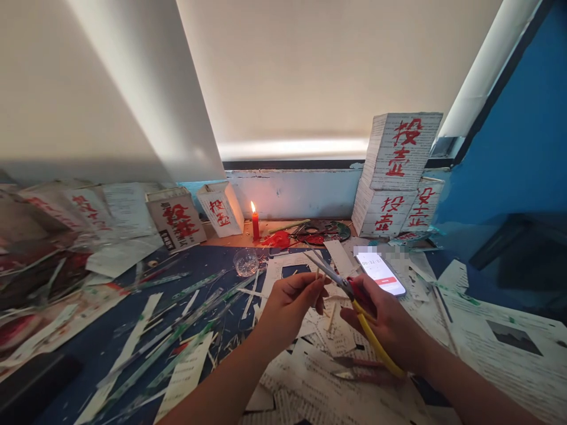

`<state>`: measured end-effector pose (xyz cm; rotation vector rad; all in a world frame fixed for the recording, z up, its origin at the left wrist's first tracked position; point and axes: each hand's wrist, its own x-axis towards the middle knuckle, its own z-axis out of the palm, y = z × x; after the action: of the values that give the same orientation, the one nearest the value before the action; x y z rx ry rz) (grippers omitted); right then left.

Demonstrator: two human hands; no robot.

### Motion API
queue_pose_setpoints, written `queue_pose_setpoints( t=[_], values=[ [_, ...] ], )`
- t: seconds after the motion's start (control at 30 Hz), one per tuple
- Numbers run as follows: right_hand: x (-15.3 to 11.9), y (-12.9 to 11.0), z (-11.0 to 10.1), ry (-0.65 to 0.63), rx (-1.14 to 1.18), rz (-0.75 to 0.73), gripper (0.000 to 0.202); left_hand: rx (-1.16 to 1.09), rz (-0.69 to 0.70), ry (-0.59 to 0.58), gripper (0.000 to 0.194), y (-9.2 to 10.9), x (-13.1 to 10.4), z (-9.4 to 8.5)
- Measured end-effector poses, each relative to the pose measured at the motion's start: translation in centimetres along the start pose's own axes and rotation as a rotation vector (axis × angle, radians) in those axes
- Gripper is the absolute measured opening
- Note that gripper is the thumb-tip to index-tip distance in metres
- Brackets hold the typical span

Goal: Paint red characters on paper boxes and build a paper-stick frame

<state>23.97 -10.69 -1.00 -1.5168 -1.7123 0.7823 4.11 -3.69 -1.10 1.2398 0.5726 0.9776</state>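
A pair of scissors point(336, 277) with a yellow and red handle is in my right hand point(381, 304), its blades pointing up and to the left. The fingers of my left hand point(299, 295) pinch a small pale stick point(325, 270), mostly hidden by the fingertips. The scissor blades are parted slightly beside the stick; whether they touch it I cannot tell. Printed paper scraps point(310, 378) lie beneath both hands. Below my right hand rests a pointed red-handled tool point(354, 369), its kind unclear.
A lit red candle point(256, 226) stands on the ledge, near a clear glass dish point(245, 262). White boxes with red characters point(396, 153) are stacked at right; several more boxes point(175, 218) stand left. A phone point(380, 271) lies beyond my right hand. Green-tinted plastic strips point(177, 336) cover the left.
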Motion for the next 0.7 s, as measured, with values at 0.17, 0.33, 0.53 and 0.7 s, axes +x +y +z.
queue_pose_setpoints(
  t=[0.17,0.33,0.53,0.7],
  values=[
    [0.1,-0.1,0.2,-0.023,-0.017,0.025,0.038,0.002,0.021,0.004,0.030,-0.1,0.0,0.0],
    [0.2,0.1,0.2,-0.012,-0.097,0.056,0.042,0.014,0.027,-0.002,0.028,-0.3,0.1,-0.2],
    [0.3,0.4,0.4,0.052,-0.235,0.083,0.044,-0.015,0.041,0.023,0.023,-0.4,0.0,-0.3],
    [0.3,1.1,0.4,0.068,-0.346,0.159,0.045,-0.057,0.056,0.081,0.022,0.0,0.0,-0.1]
  ],
)
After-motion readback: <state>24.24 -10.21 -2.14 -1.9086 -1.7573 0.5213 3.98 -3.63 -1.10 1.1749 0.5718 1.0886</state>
